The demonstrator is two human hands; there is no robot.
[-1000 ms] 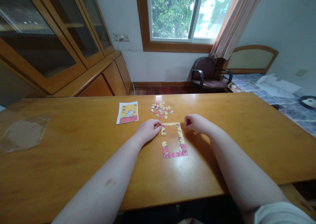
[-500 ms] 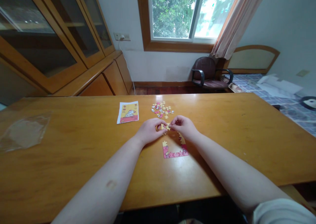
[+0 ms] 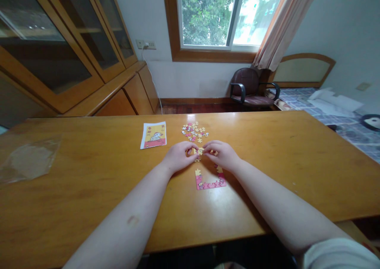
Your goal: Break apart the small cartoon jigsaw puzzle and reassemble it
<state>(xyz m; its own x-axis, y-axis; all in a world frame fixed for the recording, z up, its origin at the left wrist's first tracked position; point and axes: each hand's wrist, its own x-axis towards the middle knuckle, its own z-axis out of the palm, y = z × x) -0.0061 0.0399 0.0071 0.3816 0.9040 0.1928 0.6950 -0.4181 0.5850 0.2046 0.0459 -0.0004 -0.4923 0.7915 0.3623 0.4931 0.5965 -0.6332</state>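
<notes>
On the table lies a partly joined jigsaw border (image 3: 211,185), pink along the bottom and yellow higher up the sides. My left hand (image 3: 179,157) is at its upper left, thumb and index finger closed on yellow puzzle pieces (image 3: 201,151) of the top edge. From the other side, my right hand (image 3: 222,155) has its fingertips and thumb at the same pieces, gripping their right end. It covers part of the upper right border. Just beyond both hands is a heap of loose puzzle pieces (image 3: 194,131), yellow, pink and white.
A picture card (image 3: 153,135) with a white animal on yellow and pink lies left of the heap. At the far left is a clear plastic bag (image 3: 29,160). The wooden table (image 3: 103,190) has its near edge under my forearms. Beyond stand a chair (image 3: 249,85) and a glass-door cabinet (image 3: 97,69).
My right hand's fingers have loosened and straightened slightly, and more of the yellow top piece with a dark outline shows between the hands. My left hand has barely moved.
</notes>
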